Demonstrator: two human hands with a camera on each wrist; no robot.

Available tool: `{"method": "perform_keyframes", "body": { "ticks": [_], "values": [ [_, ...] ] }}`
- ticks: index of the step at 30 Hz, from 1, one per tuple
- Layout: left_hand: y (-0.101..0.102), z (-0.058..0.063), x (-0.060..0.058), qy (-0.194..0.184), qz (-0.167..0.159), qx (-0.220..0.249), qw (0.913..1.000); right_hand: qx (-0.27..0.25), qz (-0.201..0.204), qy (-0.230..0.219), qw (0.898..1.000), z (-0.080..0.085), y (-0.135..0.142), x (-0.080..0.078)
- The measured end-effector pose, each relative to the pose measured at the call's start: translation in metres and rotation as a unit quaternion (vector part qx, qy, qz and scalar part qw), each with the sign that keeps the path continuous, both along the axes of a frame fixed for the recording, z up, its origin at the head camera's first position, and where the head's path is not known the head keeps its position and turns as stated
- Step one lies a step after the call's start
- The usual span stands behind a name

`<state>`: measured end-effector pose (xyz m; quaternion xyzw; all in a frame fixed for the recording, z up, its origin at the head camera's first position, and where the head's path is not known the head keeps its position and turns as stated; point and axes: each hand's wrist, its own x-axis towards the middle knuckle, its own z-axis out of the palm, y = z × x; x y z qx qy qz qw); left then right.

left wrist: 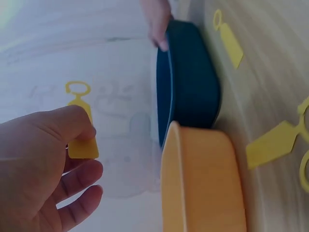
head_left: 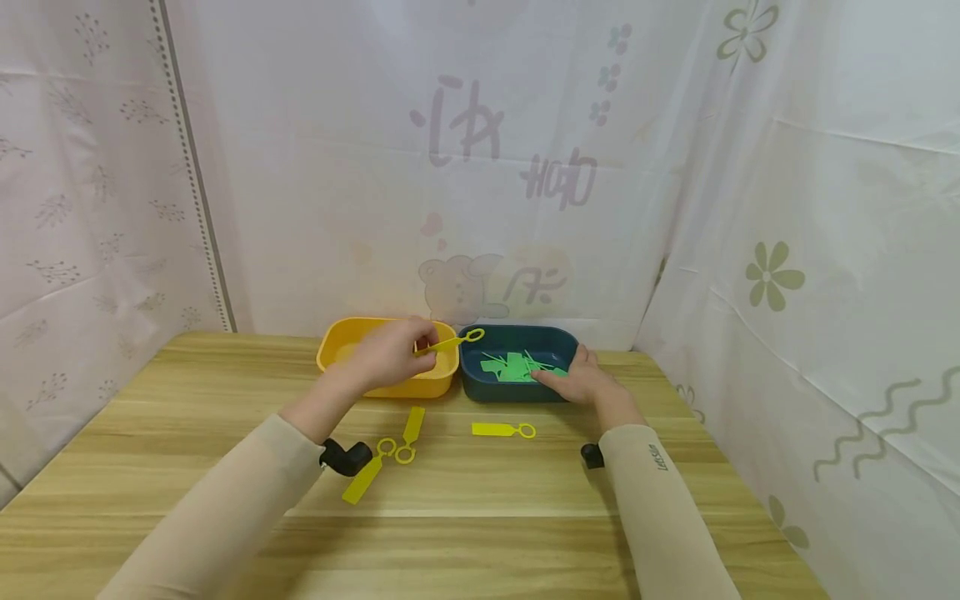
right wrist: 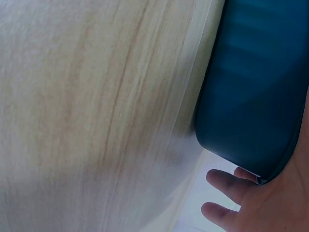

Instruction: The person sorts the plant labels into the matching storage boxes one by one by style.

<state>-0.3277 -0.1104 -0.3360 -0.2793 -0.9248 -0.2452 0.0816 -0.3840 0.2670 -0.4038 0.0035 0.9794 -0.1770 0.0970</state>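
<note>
Between thumb and forefinger, my left hand point(head_left: 386, 354) pinches a yellow plastic tag point(left wrist: 83, 149) with a ring at one end. It is held above the yellow bin point(head_left: 420, 388), ring pointing right toward the dark blue bin point(head_left: 491, 392) in the head view. My right hand point(head_left: 585, 379) grips the right end of the dark blue bin, thumb over the rim and fingers outside it. Inside that bin lies a pile of green tags point(head_left: 513, 368). In the right wrist view, the bin's wall rests against the palm, and the thumb is hidden.
Three more yellow ring tags lie on the wooden table point(head_left: 465, 533): one tag point(head_left: 492, 429) before the blue bin, another tag point(head_left: 413, 425) before the yellow bin, and a third tag point(head_left: 363, 483) by my left wrist. A printed curtain point(head_left: 337, 167) hangs behind the bins.
</note>
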Motion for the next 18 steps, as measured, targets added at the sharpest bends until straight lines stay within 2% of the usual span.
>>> {"method": "perform_keyframes", "body": {
  "ticks": [3,7,11,18],
  "values": [
    [-0.01,0.005,-0.003,-0.004,0.015,0.02,0.9997,0.004,-0.001,0.001,1.0,-0.001,0.001,-0.001],
    [-0.024,0.007,-0.01,0.01,0.032,0.039,0.9987,0.011,-0.002,0.0,1.0,0.0,0.002,-0.001],
    [-0.037,0.007,-0.017,0.023,0.069,0.041,0.9965,0.011,-0.003,0.0,1.0,-0.001,0.001,-0.001],
    [-0.062,0.004,-0.027,0.003,0.126,0.047,0.9909,0.007,-0.003,-0.004,1.0,0.0,0.001,-0.003]
  ]
}}
